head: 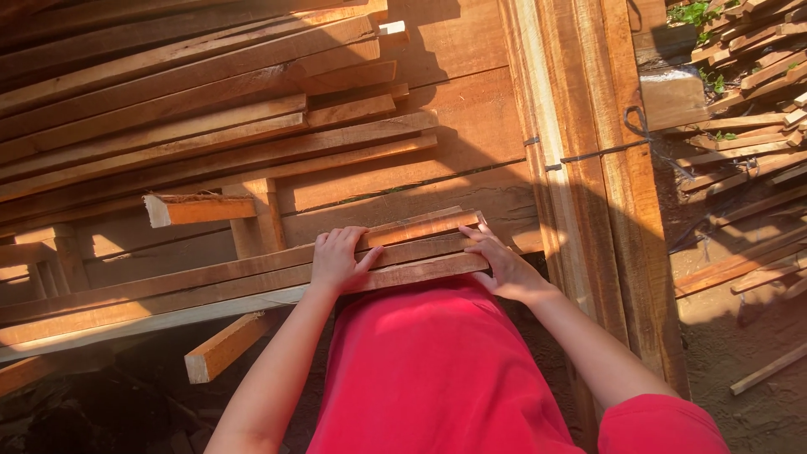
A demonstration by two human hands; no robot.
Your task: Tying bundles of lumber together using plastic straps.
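Left hand (338,256) lies flat, fingers together, on rough reddish wooden slats (252,273) stacked before the red-clothed person. Right hand (504,265) cups the slats' squared ends, fingers spread. More sawn planks (168,109) behind; left ends cut off

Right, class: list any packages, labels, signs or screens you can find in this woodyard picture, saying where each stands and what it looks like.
None in view: no package, label, sign or screen.
Only bare wood: the left hand and the right hand rest on a small stack of reddish-brown planks, with a larger plank pile above and loose planks at right.
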